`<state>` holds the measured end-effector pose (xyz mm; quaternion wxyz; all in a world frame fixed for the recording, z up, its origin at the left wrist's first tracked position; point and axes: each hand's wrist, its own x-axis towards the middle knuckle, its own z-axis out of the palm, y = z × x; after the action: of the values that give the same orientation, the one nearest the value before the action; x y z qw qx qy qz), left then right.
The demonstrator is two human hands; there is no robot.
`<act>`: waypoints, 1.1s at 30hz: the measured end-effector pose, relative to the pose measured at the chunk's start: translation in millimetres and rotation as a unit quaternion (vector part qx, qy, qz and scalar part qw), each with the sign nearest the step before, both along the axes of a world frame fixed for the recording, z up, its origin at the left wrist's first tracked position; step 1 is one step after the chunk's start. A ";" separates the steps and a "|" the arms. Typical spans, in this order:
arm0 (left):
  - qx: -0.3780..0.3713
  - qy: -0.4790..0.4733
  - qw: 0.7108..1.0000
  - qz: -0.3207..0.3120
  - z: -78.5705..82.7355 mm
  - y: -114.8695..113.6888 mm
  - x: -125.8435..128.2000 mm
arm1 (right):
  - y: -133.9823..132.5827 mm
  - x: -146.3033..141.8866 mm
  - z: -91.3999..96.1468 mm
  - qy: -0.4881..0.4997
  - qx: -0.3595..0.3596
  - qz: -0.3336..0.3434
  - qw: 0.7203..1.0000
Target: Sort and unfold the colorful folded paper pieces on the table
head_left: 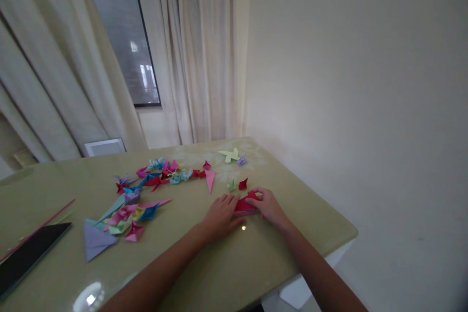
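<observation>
A folded piece of red paper (245,204) lies on the table between my two hands. My left hand (222,212) holds its left end against the tabletop, fingers pointing away and thumb lower down near the front edge. At the right end, my right hand (269,206) has its fingers closed on the paper, with the fingertips bent over the top. Part of the paper is covered by the fingers. Just beyond it sit a small red folded piece (243,184) and a small green folded piece (231,185).
Several colourful origami pieces (155,181) spread left of my hands, with a purple folded triangle (98,241) nearest. Farther back lie a light green piece (229,155) and a small purple piece (242,160). A dark flat panel (31,256) rests at far left. A wall (358,107) rises at right.
</observation>
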<state>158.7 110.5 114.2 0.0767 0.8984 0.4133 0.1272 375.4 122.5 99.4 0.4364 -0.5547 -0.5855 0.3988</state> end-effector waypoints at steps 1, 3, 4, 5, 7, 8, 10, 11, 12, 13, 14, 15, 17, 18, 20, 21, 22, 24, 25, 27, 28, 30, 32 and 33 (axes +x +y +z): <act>0.000 0.017 1.000 -0.010 0.6 2.5 3.5 | -2.3 -1.4 -3.1 -0.017 0.017 0.006 1.000; 0.002 0.042 0.999 -0.027 2.0 6.7 5.4 | -5.4 -2.7 -7.4 -0.076 0.073 0.003 0.994; 0.002 0.052 0.998 -0.033 2.6 8.3 4.2 | -6.0 -2.5 -8.2 -0.114 0.105 -0.007 0.988; 0.003 0.058 0.998 -0.038 2.9 9.8 2.3 | -5.7 -1.7 -8.2 -0.152 0.133 -0.021 0.979; 0.000 0.062 0.997 -0.040 2.3 12.0 -2.1 | -2.0 1.2 -5.5 -0.208 0.162 -0.045 0.964; -0.003 0.057 0.998 -0.037 1.3 12.8 -3.8 | 1.7 2.9 -3.2 -0.221 0.171 -0.046 0.959; -0.014 0.041 0.999 -0.031 -1.9 13.3 -5.7 | 13.2 5.7 2.5 -0.237 0.193 -0.019 0.952; -0.021 0.034 0.999 -0.030 -3.8 12.6 -6.1 | 20.7 6.3 5.1 -0.246 0.203 0.004 0.948; -0.027 0.029 0.999 -0.032 -5.7 11.1 -6.6 | 29.2 6.1 7.4 -0.258 0.210 0.031 0.942; -0.029 0.026 0.999 -0.038 -7.4 8.6 -7.7 | 38.3 4.7 8.9 -0.273 0.209 0.059 0.937; -0.029 0.025 0.998 -0.044 -8.7 5.0 -10.0 | 47.5 2.0 9.8 -0.289 0.201 0.087 0.932; -0.027 0.025 0.998 -0.051 -9.5 0.5 -13.7 | 56.3 -2.0 9.9 -0.303 0.188 0.115 0.927; -0.021 0.018 0.997 -0.070 -9.9 -10.4 -26.3 | 70.5 -14.0 8.6 -0.316 0.172 0.165 0.918; -0.021 0.011 0.996 -0.085 -9.7 -15.9 -34.9 | 74.9 -21.4 7.5 -0.314 0.173 0.183 0.915; -0.024 -0.008 0.992 -0.120 -10.3 -25.2 -53.7 | 76.8 -36.6 5.9 -0.303 0.187 0.207 0.911; -0.024 -0.016 0.990 -0.134 -11.9 -28.2 -62.3 | 74.5 -43.3 5.6 -0.297 0.194 0.218 0.909; -0.020 -0.024 0.989 -0.143 -14.7 -29.8 -69.5 | 70.5 -48.7 5.6 -0.294 0.199 0.231 0.906; 0.007 -0.035 0.989 -0.146 -24.1 -29.1 -78.0 | 60.5 -54.5 6.5 -0.294 0.206 0.260 0.896; 0.029 -0.040 0.988 -0.146 -30.3 -27.3 -79.2 | 56.2 -54.9 7.0 -0.298 0.209 0.273 0.890; 0.081 -0.056 0.984 -0.148 -43.2 -22.9 -77.1 | 53.6 -51.3 7.2 -0.303 0.217 0.288 0.882; 0.105 -0.069 0.980 -0.151 -48.8 -21.0 -75.0 | 56.6 -48.1 6.8 -0.300 0.226 0.284 0.882; 0.146 -0.102 0.972 -0.152 -56.2 -19.2 -70.9 | 72.9 -40.2 5.3 -0.283 0.249 0.240 0.895; 0.172 -0.131 0.966 -0.141 -58.1 -19.5 -68.8 | 101.9 -32.6 4.6 -0.265 0.270 0.154 0.913; 0.181 -0.141 0.964 -0.132 -57.5 -19.9 -68.5 | 119.8 -29.6 5.3 -0.271 0.273 0.113 0.916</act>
<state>90.2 90.6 56.7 -0.0136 0.9169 0.2463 0.3138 345.8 242.4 104.7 0.3479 -0.4311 -0.8259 0.1048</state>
